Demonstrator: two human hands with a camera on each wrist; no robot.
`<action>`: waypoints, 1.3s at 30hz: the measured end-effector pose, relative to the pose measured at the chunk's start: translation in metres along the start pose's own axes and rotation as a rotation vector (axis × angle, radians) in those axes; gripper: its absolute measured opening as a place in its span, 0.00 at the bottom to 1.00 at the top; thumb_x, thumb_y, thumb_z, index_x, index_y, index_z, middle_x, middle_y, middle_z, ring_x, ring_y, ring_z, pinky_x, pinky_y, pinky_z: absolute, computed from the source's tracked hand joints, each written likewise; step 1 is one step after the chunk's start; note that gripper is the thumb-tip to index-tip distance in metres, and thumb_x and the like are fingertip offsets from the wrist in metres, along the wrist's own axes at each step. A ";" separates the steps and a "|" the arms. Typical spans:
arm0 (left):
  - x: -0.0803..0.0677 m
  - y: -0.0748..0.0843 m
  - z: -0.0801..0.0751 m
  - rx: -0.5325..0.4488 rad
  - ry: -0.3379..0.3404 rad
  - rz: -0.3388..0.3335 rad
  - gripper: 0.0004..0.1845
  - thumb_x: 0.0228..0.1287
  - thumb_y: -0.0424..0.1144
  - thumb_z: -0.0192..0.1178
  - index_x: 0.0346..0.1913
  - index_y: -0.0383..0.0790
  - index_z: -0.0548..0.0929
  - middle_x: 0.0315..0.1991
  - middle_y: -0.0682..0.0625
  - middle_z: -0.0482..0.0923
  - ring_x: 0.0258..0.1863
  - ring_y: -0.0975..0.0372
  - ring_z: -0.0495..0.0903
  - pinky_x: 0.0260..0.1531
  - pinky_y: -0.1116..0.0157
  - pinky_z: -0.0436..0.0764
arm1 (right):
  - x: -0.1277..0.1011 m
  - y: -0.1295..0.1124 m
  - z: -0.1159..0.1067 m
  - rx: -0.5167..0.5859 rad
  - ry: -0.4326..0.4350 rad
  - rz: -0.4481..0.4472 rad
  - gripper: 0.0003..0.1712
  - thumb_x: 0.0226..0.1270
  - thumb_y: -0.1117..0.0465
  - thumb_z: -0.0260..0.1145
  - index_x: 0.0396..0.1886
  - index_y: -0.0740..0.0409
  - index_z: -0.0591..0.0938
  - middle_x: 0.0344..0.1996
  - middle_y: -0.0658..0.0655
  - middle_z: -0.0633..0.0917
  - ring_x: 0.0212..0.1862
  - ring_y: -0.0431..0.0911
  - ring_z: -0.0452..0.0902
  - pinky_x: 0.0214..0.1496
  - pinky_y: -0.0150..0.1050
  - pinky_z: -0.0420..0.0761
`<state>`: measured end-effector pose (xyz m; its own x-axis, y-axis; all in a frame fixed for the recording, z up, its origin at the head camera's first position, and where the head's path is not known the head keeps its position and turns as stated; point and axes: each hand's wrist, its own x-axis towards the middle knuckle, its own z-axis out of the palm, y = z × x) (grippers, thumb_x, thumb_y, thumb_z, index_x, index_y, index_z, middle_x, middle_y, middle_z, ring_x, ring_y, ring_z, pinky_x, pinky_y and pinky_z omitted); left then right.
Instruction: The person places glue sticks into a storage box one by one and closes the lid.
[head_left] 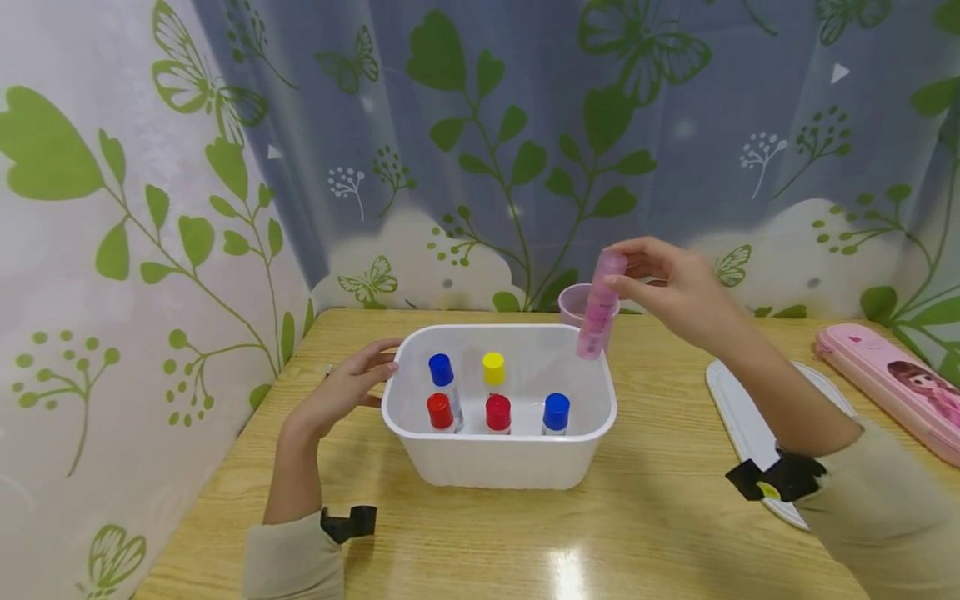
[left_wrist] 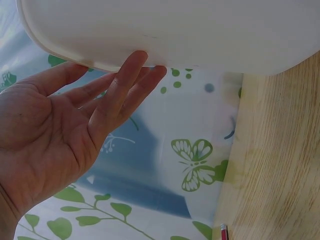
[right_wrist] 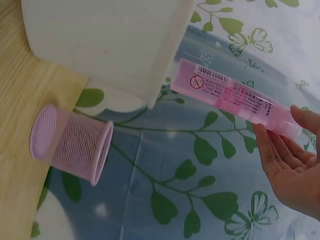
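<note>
We held pink tube (head_left: 600, 308) pinched in right hand (head_left: 675, 287) above tub (head_left: 498, 467) — left hand (head_left: 348, 387) flat, steadying rim. Best lowered upright into free corner.

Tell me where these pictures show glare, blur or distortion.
Head view: a bright glare patch on the table near the front edge; the wide lens bends the picture edges; the pink tube looks slightly soft. Left wrist view: the white tub is close and featureless. Right wrist view: sharp, the tube label readable.
</note>
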<state>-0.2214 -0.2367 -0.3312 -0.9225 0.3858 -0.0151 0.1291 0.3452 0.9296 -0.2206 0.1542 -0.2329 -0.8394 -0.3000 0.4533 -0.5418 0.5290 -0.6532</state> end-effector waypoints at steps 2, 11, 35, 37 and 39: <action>0.000 0.001 0.000 -0.004 0.002 -0.003 0.26 0.72 0.43 0.45 0.69 0.39 0.56 0.62 0.36 0.61 0.56 0.45 0.68 0.44 0.52 0.76 | 0.002 -0.002 0.008 0.015 -0.014 0.004 0.21 0.64 0.57 0.63 0.54 0.63 0.75 0.40 0.59 0.81 0.41 0.44 0.76 0.37 0.30 0.75; -0.001 0.002 0.000 -0.013 0.004 -0.009 0.26 0.72 0.43 0.45 0.69 0.40 0.57 0.62 0.36 0.62 0.56 0.46 0.68 0.44 0.52 0.76 | 0.007 0.003 0.041 0.050 -0.061 0.033 0.21 0.63 0.57 0.64 0.52 0.62 0.76 0.41 0.59 0.80 0.43 0.50 0.76 0.47 0.46 0.75; 0.000 -0.001 0.000 -0.017 -0.002 0.000 0.26 0.72 0.44 0.45 0.69 0.40 0.57 0.62 0.36 0.62 0.56 0.45 0.68 0.43 0.52 0.76 | -0.010 0.050 0.098 0.107 -0.050 0.005 0.19 0.57 0.67 0.68 0.48 0.68 0.78 0.39 0.61 0.81 0.40 0.52 0.78 0.44 0.45 0.78; 0.000 -0.001 0.000 -0.017 0.001 -0.002 0.26 0.72 0.44 0.45 0.69 0.40 0.57 0.62 0.36 0.62 0.56 0.46 0.68 0.43 0.52 0.76 | -0.011 0.050 0.100 0.097 -0.052 0.001 0.18 0.56 0.67 0.69 0.47 0.67 0.78 0.38 0.60 0.81 0.39 0.51 0.78 0.44 0.45 0.78; 0.000 -0.001 0.000 -0.019 0.001 -0.003 0.26 0.72 0.45 0.45 0.69 0.41 0.57 0.62 0.36 0.62 0.56 0.46 0.68 0.43 0.52 0.76 | -0.011 0.051 0.101 0.083 -0.060 -0.001 0.18 0.55 0.66 0.70 0.46 0.66 0.79 0.37 0.58 0.82 0.38 0.50 0.78 0.44 0.45 0.78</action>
<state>-0.2215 -0.2373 -0.3321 -0.9233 0.3838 -0.0173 0.1197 0.3302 0.9363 -0.2431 0.1045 -0.3322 -0.8386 -0.3489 0.4183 -0.5422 0.4617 -0.7020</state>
